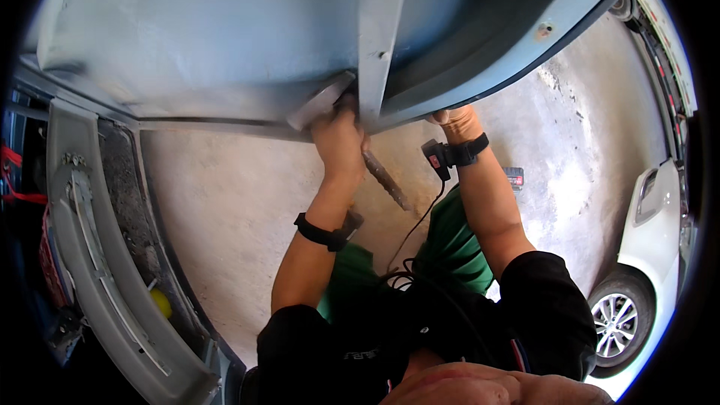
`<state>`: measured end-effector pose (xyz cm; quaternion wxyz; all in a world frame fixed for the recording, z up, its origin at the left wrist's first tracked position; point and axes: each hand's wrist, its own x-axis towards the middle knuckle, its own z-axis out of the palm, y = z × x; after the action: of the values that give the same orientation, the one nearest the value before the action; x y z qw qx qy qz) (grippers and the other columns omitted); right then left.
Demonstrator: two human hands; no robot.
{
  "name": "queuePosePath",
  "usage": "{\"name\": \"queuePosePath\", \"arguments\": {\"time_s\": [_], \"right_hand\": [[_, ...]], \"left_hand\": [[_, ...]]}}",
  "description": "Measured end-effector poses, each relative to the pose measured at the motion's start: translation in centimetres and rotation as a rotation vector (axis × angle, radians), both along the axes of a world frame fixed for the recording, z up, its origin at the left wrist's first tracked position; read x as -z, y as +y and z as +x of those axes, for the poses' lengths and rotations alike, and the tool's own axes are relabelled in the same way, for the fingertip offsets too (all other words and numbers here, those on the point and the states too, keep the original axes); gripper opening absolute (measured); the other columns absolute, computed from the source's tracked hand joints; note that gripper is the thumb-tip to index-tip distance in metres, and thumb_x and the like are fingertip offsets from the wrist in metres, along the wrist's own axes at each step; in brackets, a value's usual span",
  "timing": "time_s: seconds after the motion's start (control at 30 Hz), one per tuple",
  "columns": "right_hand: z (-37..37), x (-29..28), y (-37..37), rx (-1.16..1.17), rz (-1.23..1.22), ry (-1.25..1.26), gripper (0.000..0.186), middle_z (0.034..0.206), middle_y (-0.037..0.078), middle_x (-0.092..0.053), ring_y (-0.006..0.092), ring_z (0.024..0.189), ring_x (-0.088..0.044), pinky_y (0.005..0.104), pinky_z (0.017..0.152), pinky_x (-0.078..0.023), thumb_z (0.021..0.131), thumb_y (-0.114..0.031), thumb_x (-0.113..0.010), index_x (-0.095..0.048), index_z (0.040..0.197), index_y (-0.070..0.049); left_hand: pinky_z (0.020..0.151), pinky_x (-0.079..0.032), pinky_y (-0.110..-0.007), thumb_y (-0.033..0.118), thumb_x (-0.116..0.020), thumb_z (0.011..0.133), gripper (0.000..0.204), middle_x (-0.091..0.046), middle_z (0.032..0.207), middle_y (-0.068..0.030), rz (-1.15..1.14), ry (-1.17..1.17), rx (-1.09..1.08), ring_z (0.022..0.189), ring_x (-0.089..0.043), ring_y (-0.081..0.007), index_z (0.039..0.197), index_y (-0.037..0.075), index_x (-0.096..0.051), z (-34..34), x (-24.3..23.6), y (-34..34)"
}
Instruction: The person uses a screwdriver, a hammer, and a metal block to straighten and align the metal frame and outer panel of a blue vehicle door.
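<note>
My left hand [339,139] is closed round a hammer, close to its head. The hammer's flat grey metal head [321,102] lies against or just in front of the lower part of a blue-grey vehicle body panel [202,37]. Its worn brown handle [386,180] sticks out below my fist, slanting down to the right. My right hand [454,117] reaches up to the panel's curved lower edge, right of a pale upright strip [382,22]. Most of its fingers are hidden behind that edge, so their grip does not show.
At the left stands an open grey vehicle door part [112,255] with a yellow round thing [160,304] beside it. A white car [651,232] is at the right. Black cable [411,236] runs from my right wrist strap to my lap. A small dark box [514,177] lies on the concrete floor [217,202].
</note>
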<state>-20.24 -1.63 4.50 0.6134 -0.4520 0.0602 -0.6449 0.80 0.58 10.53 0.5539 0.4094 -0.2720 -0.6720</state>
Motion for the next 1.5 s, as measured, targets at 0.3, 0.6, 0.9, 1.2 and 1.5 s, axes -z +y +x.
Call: {"name": "queuePosePath", "arguments": {"time_s": [0.3,0.6,0.9,1.2,1.5], "right_hand": [[3.4,-0.9,-1.5,-0.132,0.269,-0.233,0.040,0.107,0.009,-0.068,0.0189,0.096,-0.065,0.0314,0.081,-0.054,0.081,-0.015,-0.076,-0.063,0.116,-0.001],[5.0,-3.3,-1.4,-0.031,0.335,-0.267,0.036,0.109,0.012,-0.066,0.0183,0.096,-0.064,0.0339,0.082,-0.055,0.094,-0.024,-0.062,-0.061,0.120,0.001],[7.1,-4.5,-2.9,0.222,0.312,-0.250,0.046,0.109,0.010,-0.065,0.0134,0.091,-0.062,0.0276,0.078,-0.054,0.099,-0.036,-0.051,-0.057,0.126,0.001],[6.8,-6.1,-0.6,0.209,0.262,-0.087,0.047,0.112,0.011,-0.065,0.0142,0.096,-0.060,0.0285,0.083,-0.052,0.100,-0.036,-0.049,-0.057,0.126,0.003],[4.2,-7.8,1.3,0.072,0.203,-0.011,0.072,0.134,0.015,-0.056,0.0196,0.119,-0.051,0.0349,0.105,-0.038,0.092,-0.052,-0.059,-0.049,0.138,0.003]], "left_hand": [[0.037,-0.024,-0.027,0.012,-0.060,0.092,0.012,-0.036,0.059,0.0016,0.064,0.024,-0.154,0.041,-0.029,-0.0085,0.089,0.002,-0.054,-0.6,1.0,-0.1],[0.038,-0.029,-0.027,0.010,-0.058,0.091,0.010,-0.044,0.061,-0.0015,-0.151,-0.082,-0.162,0.043,-0.035,-0.0098,0.093,0.001,-0.054,-1.3,0.8,1.3],[0.038,-0.031,-0.026,0.011,-0.054,0.088,0.008,-0.048,0.069,-0.0024,-0.120,-0.167,-0.147,0.043,-0.035,-0.0087,0.083,0.005,-0.053,-1.4,1.0,0.5],[0.040,-0.030,-0.025,0.015,-0.054,0.089,0.009,-0.045,0.071,-0.0018,-0.172,-0.170,-0.149,0.044,-0.036,-0.0088,0.085,0.007,-0.053,-1.4,0.1,0.9],[0.038,-0.026,-0.024,0.022,-0.056,0.092,0.018,-0.042,0.066,0.0003,-0.162,-0.273,-0.279,0.043,-0.034,-0.0075,0.081,0.008,-0.051,-2.4,-0.2,1.1]]}}
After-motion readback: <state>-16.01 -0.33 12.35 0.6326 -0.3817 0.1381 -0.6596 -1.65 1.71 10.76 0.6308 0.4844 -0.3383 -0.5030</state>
